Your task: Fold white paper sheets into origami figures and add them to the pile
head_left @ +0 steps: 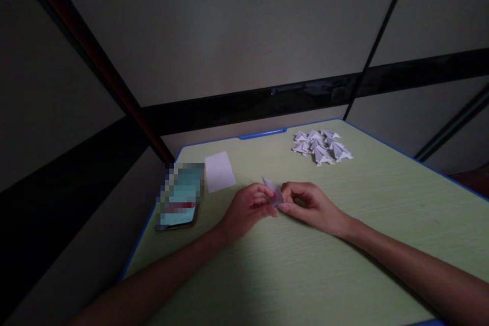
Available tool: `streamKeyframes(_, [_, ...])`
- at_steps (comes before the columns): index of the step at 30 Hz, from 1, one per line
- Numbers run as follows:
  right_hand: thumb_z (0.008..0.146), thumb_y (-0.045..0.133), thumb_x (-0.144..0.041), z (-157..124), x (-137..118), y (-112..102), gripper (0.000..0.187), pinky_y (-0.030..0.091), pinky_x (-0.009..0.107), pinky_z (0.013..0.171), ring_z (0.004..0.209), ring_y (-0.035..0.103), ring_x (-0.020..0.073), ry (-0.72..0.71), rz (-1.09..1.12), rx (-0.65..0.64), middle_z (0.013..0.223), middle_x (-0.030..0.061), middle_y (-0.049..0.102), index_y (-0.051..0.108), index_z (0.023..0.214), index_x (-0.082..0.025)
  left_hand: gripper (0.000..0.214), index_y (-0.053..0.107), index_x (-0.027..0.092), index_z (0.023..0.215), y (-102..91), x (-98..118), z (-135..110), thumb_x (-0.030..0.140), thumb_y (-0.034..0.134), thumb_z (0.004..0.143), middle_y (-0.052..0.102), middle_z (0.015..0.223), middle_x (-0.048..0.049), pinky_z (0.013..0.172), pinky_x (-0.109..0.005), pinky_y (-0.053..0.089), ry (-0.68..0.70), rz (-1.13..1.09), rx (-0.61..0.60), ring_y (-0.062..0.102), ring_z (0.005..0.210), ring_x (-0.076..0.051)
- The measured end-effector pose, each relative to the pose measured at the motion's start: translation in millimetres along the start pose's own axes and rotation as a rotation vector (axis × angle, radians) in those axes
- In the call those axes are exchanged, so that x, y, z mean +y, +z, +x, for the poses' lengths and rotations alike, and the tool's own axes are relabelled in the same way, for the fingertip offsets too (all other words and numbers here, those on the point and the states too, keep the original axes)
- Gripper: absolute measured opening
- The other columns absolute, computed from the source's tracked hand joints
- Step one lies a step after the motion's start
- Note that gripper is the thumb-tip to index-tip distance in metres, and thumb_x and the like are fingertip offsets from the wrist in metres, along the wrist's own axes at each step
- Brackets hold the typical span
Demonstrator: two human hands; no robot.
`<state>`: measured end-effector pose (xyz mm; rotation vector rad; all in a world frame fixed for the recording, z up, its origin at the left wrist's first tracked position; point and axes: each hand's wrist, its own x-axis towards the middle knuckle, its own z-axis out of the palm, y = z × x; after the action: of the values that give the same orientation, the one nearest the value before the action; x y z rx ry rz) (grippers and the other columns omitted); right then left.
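Fingers [263, 188] of L hand [246, 205] & R hand [316, 208] pinched on 1 folded paper [276, 195], approx. mid-desk [382, 198]. Far R: approx. 7-8 paper figs [320, 155]. L side: 1 sheet [220, 171], 1 phone [182, 196].

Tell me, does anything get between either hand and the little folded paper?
Nothing visible does: the left hand and right hand both hold the folded paper. The loose sheet lies apart.

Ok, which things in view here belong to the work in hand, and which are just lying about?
Work in hand:
small folded paper, between the left hand and right hand
flat white sheet, probably, as similar paper
paper figures, probably, same reason

Lying about:
phone, apparently; its screen is pixelated, so any role is unclear
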<state>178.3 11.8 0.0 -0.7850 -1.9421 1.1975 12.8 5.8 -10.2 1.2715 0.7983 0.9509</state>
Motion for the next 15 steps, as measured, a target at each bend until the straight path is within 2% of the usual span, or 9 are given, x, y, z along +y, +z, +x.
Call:
streamKeyframes(7, [0.071, 0.054, -0.029, 0.0, 0.2, 0.0, 0.018, 0.027, 0.020, 0.045, 0.049, 0.033, 0.0072, 0.036, -0.010, 0.010, 0.052, -0.0048, 0.038, 0.045, 0.062, -0.016, 0.025, 0.050, 0.014, 0.074, 0.6, 0.4, 0.6, 0.024, 0.066, 0.058, 0.059, 0.067, -0.0005, 0.060, -0.024, 0.041, -0.005, 0.040, 0.028, 0.056, 0.060, -0.011])
streamKeyframes(12, [0.067, 0.057, -0.026, 1.1, -2.0, 0.2, 0.017, 0.027, 0.019, 0.045, 0.049, 0.033, 0.0067, 0.099, 0.065, 0.006, 0.053, -0.0053, 0.038, 0.045, 0.063, -0.016, 0.016, 0.051, 0.014, 0.078, 1.6, -0.2, -0.7, 0.026, 0.056, 0.068, 0.060, 0.068, -0.0008, 0.059, -0.021, 0.039, 0.028, 0.126, 0.052, 0.055, 0.063, -0.012])
streamKeyframes(15, [0.065, 0.057, -0.025, 2.3, -2.9, 0.2, 0.016, 0.024, 0.019, 0.044, 0.048, 0.032, 0.0065, 0.141, 0.094, 0.033, 0.052, -0.0058, 0.037, 0.044, 0.063, -0.016, 0.013, 0.051, 0.015, 0.081, 2.0, 0.5, -2.5, 0.025, 0.048, 0.073, 0.060, 0.075, -0.0013, 0.059, -0.020, 0.038, 0.083, 0.246, 0.115, 0.054, 0.066, -0.012])
